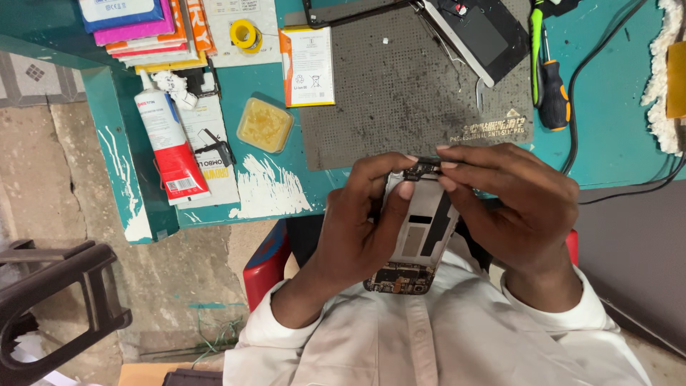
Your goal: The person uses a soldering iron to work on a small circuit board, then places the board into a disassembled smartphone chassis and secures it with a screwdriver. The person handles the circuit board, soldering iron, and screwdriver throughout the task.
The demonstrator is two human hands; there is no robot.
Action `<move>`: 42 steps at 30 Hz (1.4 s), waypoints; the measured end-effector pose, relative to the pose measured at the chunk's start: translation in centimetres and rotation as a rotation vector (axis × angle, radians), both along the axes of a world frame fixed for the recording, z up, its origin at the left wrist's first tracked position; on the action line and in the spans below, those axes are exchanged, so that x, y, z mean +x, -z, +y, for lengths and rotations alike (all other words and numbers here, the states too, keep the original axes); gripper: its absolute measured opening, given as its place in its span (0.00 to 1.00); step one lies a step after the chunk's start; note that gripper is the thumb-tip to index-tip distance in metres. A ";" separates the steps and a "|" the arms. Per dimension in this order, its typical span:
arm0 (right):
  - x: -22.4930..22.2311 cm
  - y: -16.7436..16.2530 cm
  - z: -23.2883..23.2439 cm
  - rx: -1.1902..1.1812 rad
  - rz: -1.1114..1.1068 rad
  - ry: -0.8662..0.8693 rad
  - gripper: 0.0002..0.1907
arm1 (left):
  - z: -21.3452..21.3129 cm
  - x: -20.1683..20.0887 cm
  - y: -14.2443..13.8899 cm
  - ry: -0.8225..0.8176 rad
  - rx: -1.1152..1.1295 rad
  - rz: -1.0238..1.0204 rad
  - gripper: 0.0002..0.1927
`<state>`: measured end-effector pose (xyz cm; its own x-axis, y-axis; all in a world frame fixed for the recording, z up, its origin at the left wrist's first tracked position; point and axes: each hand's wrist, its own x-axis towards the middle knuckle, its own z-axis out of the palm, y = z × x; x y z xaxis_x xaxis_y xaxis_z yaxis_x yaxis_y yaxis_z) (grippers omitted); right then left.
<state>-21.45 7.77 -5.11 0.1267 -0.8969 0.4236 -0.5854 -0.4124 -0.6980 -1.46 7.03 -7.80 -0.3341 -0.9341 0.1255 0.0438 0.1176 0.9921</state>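
I hold an opened phone frame (pixel 416 232) over my lap, its metal inside facing up and a circuit board showing at its near end. My left hand (pixel 355 229) wraps the frame's left side, thumb lying across the top. My right hand (pixel 518 207) grips the right side, and its fingertips pinch a small dark part (pixel 421 169) at the frame's far end, together with my left fingertips.
A teal table (pixel 607 143) carries a grey work mat (pixel 400 93), a white phone battery (pixel 309 66), a yellow paste tub (pixel 265 124), a glue tube (pixel 170 139), a screwdriver (pixel 554 93), a dark phone body (pixel 482 32), stacked packets (pixel 143 28) and black cables (pixel 629 193). A black stool (pixel 53 300) stands at my left.
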 end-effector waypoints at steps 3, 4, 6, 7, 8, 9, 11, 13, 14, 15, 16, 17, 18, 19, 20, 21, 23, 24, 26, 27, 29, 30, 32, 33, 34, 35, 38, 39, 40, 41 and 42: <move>0.0 -0.4 0.2 0.013 0.036 0.000 0.08 | 0.1 -0.1 0.1 -0.006 -0.006 0.022 0.12; -0.1 -0.5 0.2 0.022 0.047 0.001 0.08 | 0.1 -0.1 0.1 -0.006 0.002 0.008 0.12; -0.1 -0.8 0.4 0.036 0.071 -0.016 0.08 | 0.3 0.0 0.1 -0.001 0.021 0.006 0.12; -0.1 -0.9 0.4 0.043 0.084 -0.025 0.08 | 0.4 0.0 0.1 0.004 0.033 0.018 0.12; 0.0 -1.0 0.4 0.050 0.092 -0.025 0.08 | 0.4 0.1 0.1 0.009 0.044 0.029 0.12; 0.0 -1.1 0.3 0.058 0.100 -0.026 0.08 | 0.4 0.1 0.0 0.004 0.033 0.012 0.13; 0.1 -1.4 0.2 0.057 0.138 -0.031 0.08 | 0.5 0.2 0.0 -0.008 0.012 -0.021 0.13; 0.2 -1.8 0.0 0.039 0.196 -0.038 0.08 | 0.5 0.2 0.0 -0.008 0.019 -0.021 0.13; 0.3 -2.1 -0.1 0.017 0.217 -0.049 0.09 | 0.5 0.2 0.0 -0.007 0.022 -0.021 0.13; 0.4 -2.3 -0.1 -0.006 0.237 -0.060 0.09 | 0.6 0.3 -0.1 -0.010 0.012 -0.014 0.12; 0.4 -2.5 -0.2 -0.029 0.258 -0.071 0.10 | 0.6 0.3 -0.1 -0.013 0.001 -0.007 0.12; 0.4 -2.6 -0.3 -0.049 0.280 -0.086 0.10 | 0.7 0.3 -0.1 -0.016 -0.007 0.000 0.11; 0.4 -2.7 -0.4 -0.070 0.302 -0.100 0.10 | 0.8 0.3 0.0 -0.011 0.001 0.012 0.11; 0.4 -2.7 -0.4 -0.092 0.325 -0.113 0.10 | 0.9 0.4 0.0 -0.007 0.008 0.023 0.11; 0.4 -2.7 -0.4 -0.101 0.323 -0.112 0.10 | 0.9 0.4 0.0 -0.003 0.016 0.034 0.11; 0.4 -2.6 -0.4 -0.110 0.322 -0.110 0.11 | 1.0 0.4 0.1 -0.007 0.007 0.025 0.11; 0.3 -2.3 -0.3 -0.117 0.311 -0.100 0.10 | 1.1 0.4 0.2 -0.014 -0.010 0.006 0.11; 0.3 -2.1 -0.2 -0.114 0.302 -0.092 0.10 | 1.2 0.3 0.2 -0.017 0.000 0.011 0.12; 0.2 -1.8 0.0 -0.099 0.269 -0.082 0.09 | 1.2 0.3 0.1 -0.022 0.020 0.021 0.13; 0.1 -1.7 0.2 -0.087 0.246 -0.081 0.09 | 1.3 0.2 0.0 -0.012 0.045 0.061 0.16; 0.1 -1.6 0.3 -0.056 0.221 -0.069 0.09 | 1.4 0.2 -0.2 0.009 0.095 0.142 0.21; 0.2 -1.6 0.4 -0.037 0.220 -0.058 0.09 | 1.4 0.2 -0.4 0.010 0.098 0.129 0.22; 0.3 -1.6 0.4 -0.018 0.172 -0.036 0.09 | 1.4 0.3 -0.6 0.010 0.100 0.105 0.23; 0.4 -1.7 0.4 -0.017 0.124 -0.024 0.10 | 1.5 0.2 -0.7 0.007 0.109 0.093 0.21; 0.5 -1.7 0.3 -0.016 0.077 -0.013 0.10 | 1.5 0.1 -0.7 0.003 0.118 0.080 0.20; 0.6 -1.9 0.4 -0.009 0.074 -0.005 0.10 | 1.5 0.1 -0.7 0.001 0.126 0.068 0.19; 0.7 -2.1 0.7 0.011 0.053 0.015 0.13 | 1.5 0.1 -0.7 0.003 0.175 0.151 0.18; 0.6 -2.2 0.7 0.016 0.042 0.019 0.14 | 1.6 0.1 -0.7 0.009 0.179 0.163 0.18; 0.6 -2.2 0.8 0.020 0.030 0.024 0.15 | 1.6 0.2 -0.7 0.017 0.181 0.174 0.18; 0.6 -2.2 0.9 0.049 -0.032 0.017 0.15 | 1.7 0.2 -0.7 0.024 0.185 0.187 0.18; 0.7 -2.1 0.9 0.079 -0.093 0.008 0.14 | 1.7 0.2 -0.7 0.027 0.184 0.200 0.17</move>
<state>-20.73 8.70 -2.99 0.0825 -0.9289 0.3611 -0.5194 -0.3493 -0.7799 -1.28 8.74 -7.14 -0.3445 -0.9386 0.0203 0.2416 -0.0678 0.9680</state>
